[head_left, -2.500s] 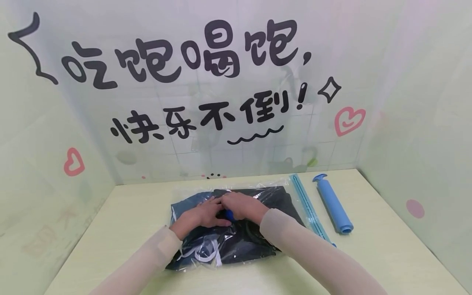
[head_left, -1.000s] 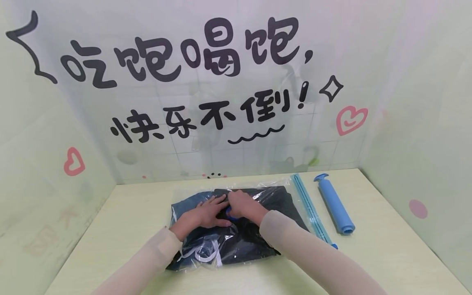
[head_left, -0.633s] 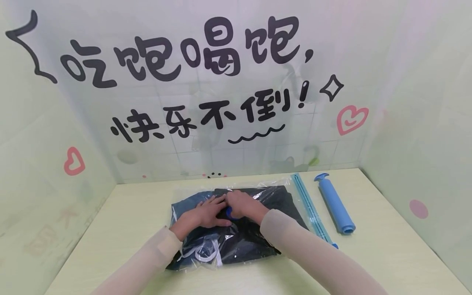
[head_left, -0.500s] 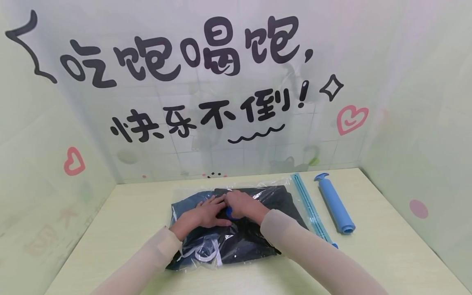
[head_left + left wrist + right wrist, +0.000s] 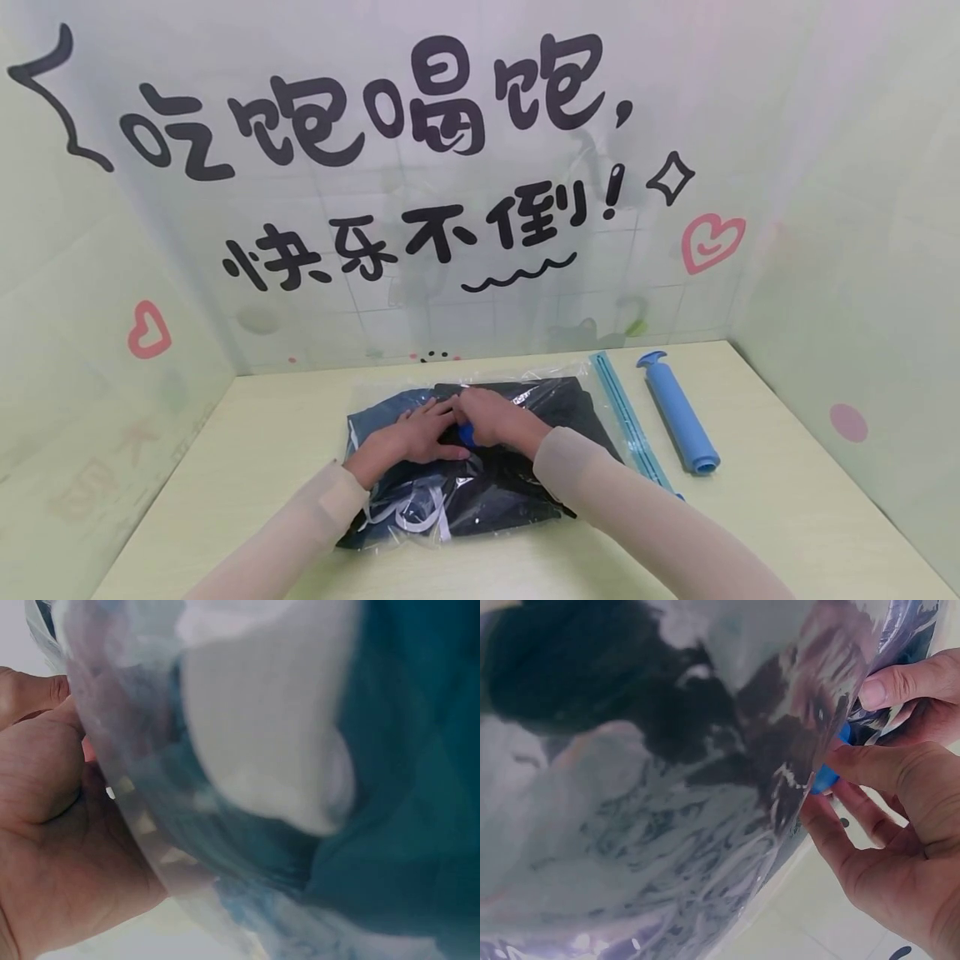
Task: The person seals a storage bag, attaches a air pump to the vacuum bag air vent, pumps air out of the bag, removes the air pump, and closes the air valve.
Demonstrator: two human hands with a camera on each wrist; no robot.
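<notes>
A clear vacuum storage bag (image 5: 487,504) packed with dark clothes and some blue-grey cloth (image 5: 386,414) lies on the table in the head view. Near its middle, my right hand (image 5: 489,415) pinches a round blue valve cap (image 5: 467,435). Thumb and fingers meet at that valve cap (image 5: 827,778) in the right wrist view. Close beside it, my left hand (image 5: 422,435) rests on the plastic, fingers and thumb extended. The bulging bag (image 5: 270,727) fills most of the left wrist view, with the palm of my left hand (image 5: 60,832) at its edge.
To the right, a blue hand pump (image 5: 681,417) lies on the pale table (image 5: 247,450). The bag's blue zip strip (image 5: 630,421) runs between clothes and pump. Printed walls (image 5: 315,200) enclose the back and sides.
My right hand has shifted and turned slightly at the valve cap over these seconds. My left hand stays in place on the bag. The head view has drifted a little.
</notes>
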